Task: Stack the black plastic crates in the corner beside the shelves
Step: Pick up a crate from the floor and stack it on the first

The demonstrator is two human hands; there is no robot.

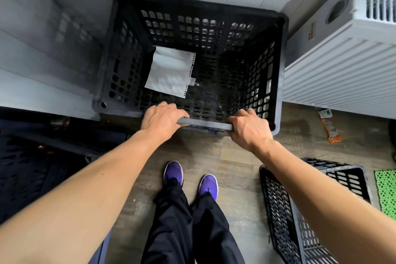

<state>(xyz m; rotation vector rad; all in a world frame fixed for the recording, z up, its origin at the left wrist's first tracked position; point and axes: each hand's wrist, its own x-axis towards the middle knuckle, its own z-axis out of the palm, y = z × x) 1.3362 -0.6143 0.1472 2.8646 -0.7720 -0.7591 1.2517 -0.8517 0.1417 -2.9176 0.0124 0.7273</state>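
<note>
Both hands, the left hand (161,118) and right hand (248,128), grip clamped on the near rim of a black crate (199,34) in the far corner, while another crate (300,210) waits near right, so stacking seems partway.

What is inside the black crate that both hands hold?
Inside the crate lies a white sheet of paper on the bottom, left of middle. The near wall's inner face is hidden behind its rim.
</note>
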